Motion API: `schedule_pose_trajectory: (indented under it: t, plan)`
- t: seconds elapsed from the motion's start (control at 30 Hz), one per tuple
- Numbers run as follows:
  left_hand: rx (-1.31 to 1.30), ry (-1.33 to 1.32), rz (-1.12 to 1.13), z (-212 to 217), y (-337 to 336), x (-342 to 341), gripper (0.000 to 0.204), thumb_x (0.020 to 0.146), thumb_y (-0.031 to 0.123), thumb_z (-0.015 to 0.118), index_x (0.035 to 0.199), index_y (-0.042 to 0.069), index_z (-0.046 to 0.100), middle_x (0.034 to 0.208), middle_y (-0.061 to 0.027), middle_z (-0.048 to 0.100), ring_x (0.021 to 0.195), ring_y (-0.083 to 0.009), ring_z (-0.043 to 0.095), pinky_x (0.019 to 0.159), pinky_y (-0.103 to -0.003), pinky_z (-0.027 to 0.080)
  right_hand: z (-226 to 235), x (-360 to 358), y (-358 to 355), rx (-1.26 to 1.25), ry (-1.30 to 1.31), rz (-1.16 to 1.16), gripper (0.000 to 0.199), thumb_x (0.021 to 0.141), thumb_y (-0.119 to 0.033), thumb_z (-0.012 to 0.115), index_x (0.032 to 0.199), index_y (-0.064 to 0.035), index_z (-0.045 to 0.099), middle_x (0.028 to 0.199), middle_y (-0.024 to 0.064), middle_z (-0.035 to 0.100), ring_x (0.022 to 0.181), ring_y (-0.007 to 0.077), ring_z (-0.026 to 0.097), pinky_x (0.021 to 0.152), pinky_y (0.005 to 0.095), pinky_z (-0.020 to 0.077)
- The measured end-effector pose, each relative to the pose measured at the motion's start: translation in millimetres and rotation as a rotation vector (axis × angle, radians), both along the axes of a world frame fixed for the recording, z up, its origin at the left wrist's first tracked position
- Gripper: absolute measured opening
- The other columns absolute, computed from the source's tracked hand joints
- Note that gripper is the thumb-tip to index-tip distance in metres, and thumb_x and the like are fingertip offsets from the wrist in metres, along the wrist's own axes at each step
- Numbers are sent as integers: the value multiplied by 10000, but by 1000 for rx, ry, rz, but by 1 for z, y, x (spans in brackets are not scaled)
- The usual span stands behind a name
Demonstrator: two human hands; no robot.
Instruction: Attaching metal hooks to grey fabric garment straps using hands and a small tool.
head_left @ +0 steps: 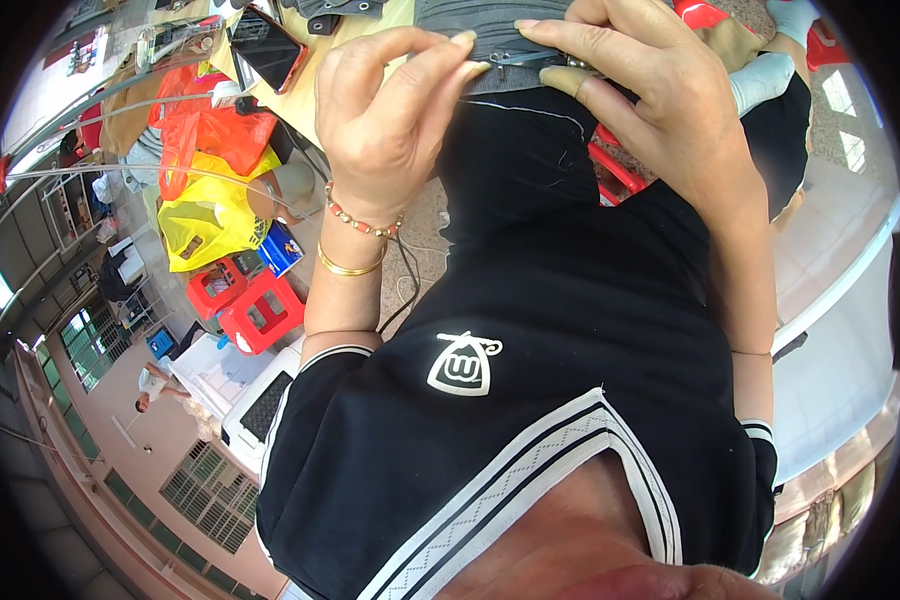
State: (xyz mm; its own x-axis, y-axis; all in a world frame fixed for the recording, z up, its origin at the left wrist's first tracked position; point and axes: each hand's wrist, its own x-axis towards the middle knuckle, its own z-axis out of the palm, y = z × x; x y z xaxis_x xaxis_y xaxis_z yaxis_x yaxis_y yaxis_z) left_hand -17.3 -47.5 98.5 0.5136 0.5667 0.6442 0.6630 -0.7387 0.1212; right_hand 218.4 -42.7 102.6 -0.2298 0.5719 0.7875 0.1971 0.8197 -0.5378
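Grey ribbed knit fabric (445, 18) lies over my lap at the top of the view. My left hand (385, 105) is above its left side, thumb and fingertips pinched together; whatever is between them is too small to make out. Facing it, my right hand (655, 85) curls round a slim metal tool (520, 60), whose narrow tip points toward my left fingertips. Part of the tool is hidden in my right hand, and its exact kind cannot be told. A yellowish cover (582, 88) wraps a finger of my right hand.
A phone (267, 50) lies on the light wooden table (315, 60) at upper left. Red and yellow plastic bags (205, 205) hang beyond my left arm, above red stools (260, 310). A white table (840, 255) stands at right. Another person (155, 388) is far off at left.
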Motion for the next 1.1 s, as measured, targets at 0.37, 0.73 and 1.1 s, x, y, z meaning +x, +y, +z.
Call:
schedule_pose_trajectory:
  t: [0.37,0.73,1.1]
  plan:
    - [88,-50,-62,-14,3,3,202,777,43,783,952,78,688,930,-51,651,805,-228,602,704,-328,462,15,7,-14,-308,-279,-56,357,755,-74,771,1099,-29,689,917,102,593,814,268,609,683,348,496]
    - [70,-22,-46,-8,-1,9,175,813,79,765,955,79,664,941,-69,619,790,-252,583,697,-350,462,10,1,-16,-304,-206,-81,290,764,-59,753,1046,-22,697,912,85,600,819,250,616,690,332,500]
    - [33,-5,-52,-6,-2,11,159,824,73,758,952,79,664,932,-75,618,795,-259,576,704,-347,461,2,-2,-19,-276,-133,-126,224,775,-59,757,993,-22,717,856,76,599,745,234,619,639,316,500]
